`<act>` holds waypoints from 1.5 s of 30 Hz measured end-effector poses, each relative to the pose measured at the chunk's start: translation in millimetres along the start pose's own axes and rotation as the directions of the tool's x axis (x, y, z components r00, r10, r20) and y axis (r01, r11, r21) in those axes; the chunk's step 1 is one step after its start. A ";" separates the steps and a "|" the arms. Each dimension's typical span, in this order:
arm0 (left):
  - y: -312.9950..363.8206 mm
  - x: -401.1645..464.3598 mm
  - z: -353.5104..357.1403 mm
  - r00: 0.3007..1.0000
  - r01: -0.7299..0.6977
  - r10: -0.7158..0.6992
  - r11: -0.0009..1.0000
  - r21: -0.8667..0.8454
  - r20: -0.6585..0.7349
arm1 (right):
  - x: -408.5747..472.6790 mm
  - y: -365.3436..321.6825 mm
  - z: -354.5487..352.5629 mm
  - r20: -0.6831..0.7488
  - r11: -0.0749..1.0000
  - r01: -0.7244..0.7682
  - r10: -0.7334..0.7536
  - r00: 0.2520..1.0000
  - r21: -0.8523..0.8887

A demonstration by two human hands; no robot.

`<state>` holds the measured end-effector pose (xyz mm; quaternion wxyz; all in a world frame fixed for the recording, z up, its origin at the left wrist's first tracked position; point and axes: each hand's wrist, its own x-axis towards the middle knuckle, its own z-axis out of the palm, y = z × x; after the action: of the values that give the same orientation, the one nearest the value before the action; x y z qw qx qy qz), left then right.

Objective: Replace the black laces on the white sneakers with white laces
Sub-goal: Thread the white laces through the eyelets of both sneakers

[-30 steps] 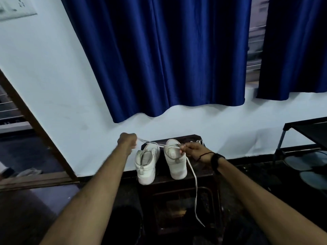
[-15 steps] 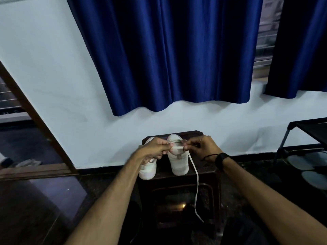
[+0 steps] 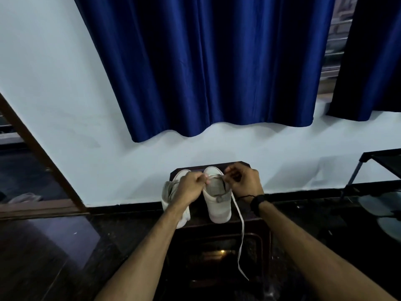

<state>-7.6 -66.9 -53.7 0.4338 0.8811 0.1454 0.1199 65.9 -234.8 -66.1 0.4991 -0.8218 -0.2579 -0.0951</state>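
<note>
Lacing work is under way at lower centre of the frame, where two white sneakers stand side by side on a dark stool (image 3: 245, 165) set against the wall. The right-hand sneaker (image 3: 217, 198) is the one being worked; the left-hand sneaker (image 3: 173, 192) is partly covered by the person's forearm.

Grip state:
- Left hand (image 3: 191, 187): fingers curled, tips pinching the white lace (image 3: 240, 231) at the left edge of the shoe opening.
- Right hand (image 3: 243, 181): fingers curled over the right edge of the opening, pinching the same lace. The exact contact point is too small to resolve.

Lace position: a short span runs between the two hands across the top of the shoe. A long free tail hangs from below the right hand, down past the front edge of the stool, toward the lower centre of the frame. No black lace is visible.

Likely faults from here:
1. Uneven ends. The hanging tail looks long; pulling on one side only would draw the other end short or out of its eyelet.
2. Twisted lace. The lace is flat and may roll as it is threaded.
3. Shoe displacement. Both sneakers overhang the near edge of the stool; a firm tug could tip one off.
</note>
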 end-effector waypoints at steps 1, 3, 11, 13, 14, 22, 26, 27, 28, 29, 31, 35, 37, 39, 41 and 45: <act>0.9 3.3 -1.4 0.999 0.000 0.004 0.997 0.081 -0.044 | 5.2 4.2 2.4 -0.046 0.997 -0.067 0.066 0.997 -0.030; 5.8 10.2 2.4 0.996 0.012 0.003 0.987 0.160 -0.089 | 18.3 6.8 9.4 -0.022 0.981 -0.152 0.151 0.988 -0.120; 17.2 45.6 40.0 0.987 0.130 -0.086 0.922 0.363 -0.137 | 42.2 30.2 35.3 0.114 0.922 -0.323 0.352 0.929 -0.213; 12.5 48.3 50.2 0.988 0.105 -0.039 0.873 0.476 -0.147 | 42.2 40.5 34.9 0.117 0.915 -0.391 0.400 0.909 -0.095; 8.5 48.8 55.1 0.987 0.085 0.003 0.843 0.531 -0.161 | 42.2 46.5 35.7 0.136 0.904 -0.425 0.426 0.894 -0.041; -10.5 53.4 71.0 0.969 0.064 0.113 0.742 0.668 -0.218 | 33.9 85.3 54.1 0.331 0.600 -0.621 0.529 0.781 0.504; -8.6 56.0 73.9 0.973 0.017 0.148 0.724 0.690 -0.180 | 28.2 81.6 52.1 0.381 0.473 -0.601 0.483 0.788 0.644; -9.2 56.2 74.6 0.973 0.016 0.148 0.718 0.696 -0.175 | 27.1 81.1 52.1 0.372 0.476 -0.594 0.482 0.793 0.649; -10.1 56.7 75.6 0.975 0.013 0.147 0.711 0.703 -0.168 | 26.3 80.1 52.1 0.360 0.484 -0.590 0.488 0.795 0.647; -10.6 57.3 76.7 0.976 0.010 0.146 0.708 0.706 -0.161 | 26.1 79.9 52.7 0.350 0.487 -0.589 0.497 0.794 0.644; -10.8 58.8 78.4 0.976 0.009 0.148 0.703 0.711 -0.159 | 27.3 78.5 52.5 0.338 0.508 -0.593 0.509 0.792 0.625; -11.4 60.4 80.3 0.973 0.024 0.151 0.692 0.722 -0.177 | 29.2 83.7 55.9 0.277 0.620 -0.586 0.526 0.804 0.522; -12.9 60.2 81.0 0.971 0.031 0.149 0.694 0.720 -0.186 | 31.6 103.1 66.9 0.227 0.723 -0.561 0.515 0.827 0.403; -13.4 60.3 81.8 0.970 0.032 0.153 0.688 0.725 -0.188 | 33.9 108.5 69.6 0.170 0.802 -0.531 0.503 0.847 0.273; -12.8 60.1 81.8 0.969 0.019 0.172 0.670 0.742 -0.180 | 32.1 85.8 59.8 0.127 0.858 -0.484 0.468 0.875 0.174; -12.1 59.2 80.8 0.960 -0.022 0.234 0.604 0.797 -0.151 | 29.7 72.2 52.1 0.102 0.908 -0.410 0.402 0.910 0.087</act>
<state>72.8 -97.4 -106.5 -0.0283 0.9683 0.1705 0.1805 123.2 -206.3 -134.7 0.5402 -0.8328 -0.1061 0.0582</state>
